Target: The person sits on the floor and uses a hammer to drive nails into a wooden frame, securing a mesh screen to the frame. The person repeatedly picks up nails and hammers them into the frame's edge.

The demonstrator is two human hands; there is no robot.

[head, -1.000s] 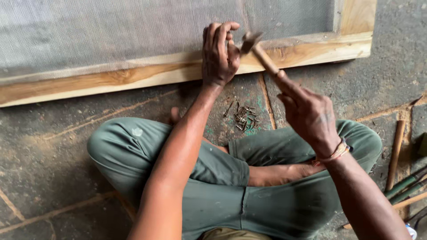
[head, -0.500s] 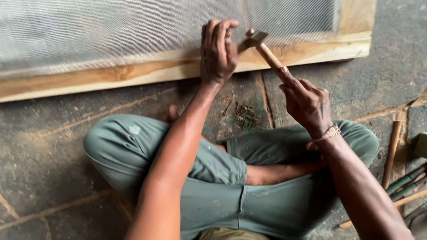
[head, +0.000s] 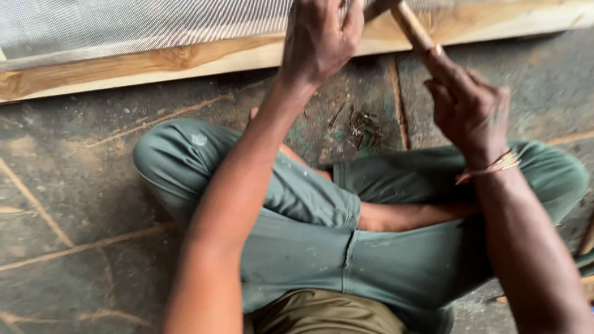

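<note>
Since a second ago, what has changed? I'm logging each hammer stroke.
The hammer in the right hand has tipped from raised down toward the wooden frame, its head now out of view at the top edge. The camera has come closer. The left hand stays on the frame; the nails still lie on the floor.

green trousers (head: 309, 247), concrete floor (head: 74, 185)
</note>
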